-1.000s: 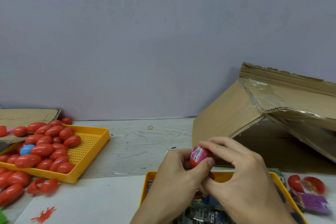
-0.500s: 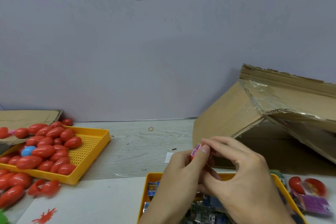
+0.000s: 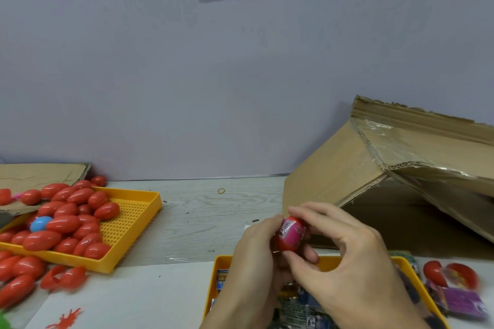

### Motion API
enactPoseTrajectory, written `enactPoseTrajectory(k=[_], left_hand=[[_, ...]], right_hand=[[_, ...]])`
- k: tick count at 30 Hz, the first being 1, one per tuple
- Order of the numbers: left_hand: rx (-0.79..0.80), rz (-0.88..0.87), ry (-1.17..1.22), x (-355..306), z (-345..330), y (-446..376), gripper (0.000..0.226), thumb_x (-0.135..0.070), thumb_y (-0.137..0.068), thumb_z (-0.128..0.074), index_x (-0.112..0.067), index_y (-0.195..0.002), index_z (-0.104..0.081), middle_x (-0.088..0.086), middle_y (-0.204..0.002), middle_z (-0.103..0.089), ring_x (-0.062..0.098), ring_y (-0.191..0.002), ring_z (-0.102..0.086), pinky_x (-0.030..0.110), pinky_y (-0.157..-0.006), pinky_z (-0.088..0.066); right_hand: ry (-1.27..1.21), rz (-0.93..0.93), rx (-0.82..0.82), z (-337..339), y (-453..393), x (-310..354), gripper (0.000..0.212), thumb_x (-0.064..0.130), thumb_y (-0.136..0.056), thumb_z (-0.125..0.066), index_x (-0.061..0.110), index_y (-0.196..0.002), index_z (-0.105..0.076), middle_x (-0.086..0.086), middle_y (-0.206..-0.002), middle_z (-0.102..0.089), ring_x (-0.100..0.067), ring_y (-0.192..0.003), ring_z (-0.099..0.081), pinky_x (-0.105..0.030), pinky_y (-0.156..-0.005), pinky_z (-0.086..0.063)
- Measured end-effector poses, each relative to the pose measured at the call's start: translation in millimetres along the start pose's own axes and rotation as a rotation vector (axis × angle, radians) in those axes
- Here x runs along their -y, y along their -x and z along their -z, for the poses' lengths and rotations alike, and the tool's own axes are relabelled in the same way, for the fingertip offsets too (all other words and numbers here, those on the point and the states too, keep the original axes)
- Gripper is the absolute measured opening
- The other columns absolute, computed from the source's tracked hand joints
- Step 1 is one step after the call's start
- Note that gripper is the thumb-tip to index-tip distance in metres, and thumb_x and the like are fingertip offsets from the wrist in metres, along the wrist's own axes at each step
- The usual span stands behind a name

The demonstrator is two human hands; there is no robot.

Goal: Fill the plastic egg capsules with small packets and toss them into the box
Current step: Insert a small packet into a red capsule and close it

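A red egg capsule with a pink packet sticking out of it sits between both hands above a yellow tray. My left hand grips the capsule from the left. My right hand pinches its top and underside with fingers and thumb. The yellow tray below holds several small packets, mostly hidden by my hands. The cardboard box lies on its side behind my right hand, its opening facing me.
A second yellow tray at left holds several red capsules and a blue one; more red ones lie loose in front. Open red halves and a purple packet lie at right. A rubber band lies mid-table.
The pink packet was pinched up between my fingertips half a second ago; now it sits lower, pushed into the red capsule, and my right fingers have spread around the capsule.
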State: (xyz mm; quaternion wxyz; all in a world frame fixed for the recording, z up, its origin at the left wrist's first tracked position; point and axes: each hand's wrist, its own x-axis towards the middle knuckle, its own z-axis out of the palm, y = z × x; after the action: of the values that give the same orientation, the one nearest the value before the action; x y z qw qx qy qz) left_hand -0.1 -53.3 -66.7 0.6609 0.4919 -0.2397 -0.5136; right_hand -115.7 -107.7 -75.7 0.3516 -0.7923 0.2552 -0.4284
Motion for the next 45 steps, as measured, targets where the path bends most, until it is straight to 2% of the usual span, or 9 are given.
enactPoseTrajectory(k=[4,7,12,16,22,28,32,36,45], left_hand=[[0.018,0.090,0.262,-5,-7,3,0.032,-0.014,-0.094,-0.043,0.009,-0.083,-0.062,0.018,-0.063,-0.057,0.022,-0.045,-0.049,0.031,-0.046,-0.049],[0.102,0.124,0.295,-7,-7,5,0.030,-0.018,-0.083,-0.046,0.006,-0.072,-0.060,0.018,-0.059,-0.052,0.026,-0.047,-0.051,0.029,-0.047,-0.050],[-0.007,0.084,0.186,-4,-6,4,0.036,-0.026,-0.087,-0.050,0.006,-0.085,-0.067,0.026,-0.066,-0.062,0.031,-0.053,-0.062,0.032,-0.048,-0.053],[-0.210,-0.174,-0.064,-3,-3,-1,0.025,-0.027,-0.097,-0.054,-0.012,-0.081,-0.068,0.006,-0.069,-0.068,0.018,-0.053,-0.063,0.028,-0.045,-0.050],[-0.138,-0.361,-0.424,-1,-3,3,0.009,-0.028,-0.085,-0.073,-0.025,-0.077,-0.071,-0.003,-0.078,-0.072,0.010,-0.059,-0.066,0.017,-0.056,-0.051],[-0.105,-0.316,-0.305,0,-2,1,0.036,-0.050,-0.062,-0.072,-0.020,-0.080,-0.074,0.010,-0.086,-0.073,0.023,-0.078,-0.073,0.028,-0.064,-0.058],[-0.055,-0.317,-0.216,0,-2,2,0.022,-0.030,-0.074,-0.085,-0.020,-0.084,-0.068,0.010,-0.085,-0.074,0.024,-0.078,-0.074,0.030,-0.067,-0.059],[-0.193,-0.472,-0.388,-1,-1,2,0.028,-0.015,-0.077,-0.082,-0.035,-0.079,-0.063,-0.002,-0.089,-0.072,0.017,-0.082,-0.073,0.023,-0.064,-0.058],[-0.350,-0.525,-0.472,-1,0,3,0.030,-0.018,-0.075,-0.084,-0.027,-0.087,-0.058,-0.013,-0.087,-0.067,0.010,-0.080,-0.069,0.013,-0.059,-0.051]], right_hand=[[-0.098,-0.034,0.038,-2,1,2,0.064,0.001,-0.066,-0.086,0.050,-0.103,-0.068,0.026,-0.106,-0.059,-0.001,-0.073,-0.064,-0.008,-0.054,-0.047],[-0.099,-0.035,0.058,-2,1,6,0.065,0.007,-0.066,-0.088,0.053,-0.106,-0.064,0.022,-0.103,-0.060,-0.010,-0.081,-0.062,-0.006,-0.061,-0.049],[-0.056,-0.041,0.082,0,-1,4,0.057,0.014,-0.077,-0.081,0.051,-0.114,-0.058,0.029,-0.114,-0.056,0.002,-0.099,-0.058,-0.005,-0.077,-0.047],[0.028,-0.053,0.059,2,-3,-2,0.049,0.018,-0.085,-0.073,0.047,-0.119,-0.053,0.036,-0.116,-0.052,0.013,-0.112,-0.048,-0.002,-0.085,-0.042],[0.150,-0.102,0.091,3,-4,-10,0.043,0.027,-0.091,-0.065,0.044,-0.127,-0.050,0.029,-0.113,-0.051,0.017,-0.110,-0.043,-0.002,-0.081,-0.043],[0.083,-0.112,0.093,2,-5,-8,0.042,0.028,-0.093,-0.061,0.038,-0.133,-0.051,0.030,-0.116,-0.053,0.018,-0.110,-0.045,0.001,-0.081,-0.041],[-0.041,-0.194,0.103,3,-3,-5,0.049,0.028,-0.094,-0.059,0.051,-0.135,-0.043,0.039,-0.126,-0.047,0.023,-0.117,-0.039,0.004,-0.080,-0.039],[-0.006,-0.243,0.117,2,-4,-5,0.063,0.019,-0.093,-0.063,0.048,-0.141,-0.034,0.029,-0.125,-0.051,0.008,-0.120,-0.046,-0.019,-0.093,-0.050],[0.070,-0.236,0.099,-2,-3,-9,0.062,0.018,-0.091,-0.065,0.042,-0.142,-0.039,0.032,-0.114,-0.053,0.018,-0.110,-0.044,-0.010,-0.077,-0.051]])
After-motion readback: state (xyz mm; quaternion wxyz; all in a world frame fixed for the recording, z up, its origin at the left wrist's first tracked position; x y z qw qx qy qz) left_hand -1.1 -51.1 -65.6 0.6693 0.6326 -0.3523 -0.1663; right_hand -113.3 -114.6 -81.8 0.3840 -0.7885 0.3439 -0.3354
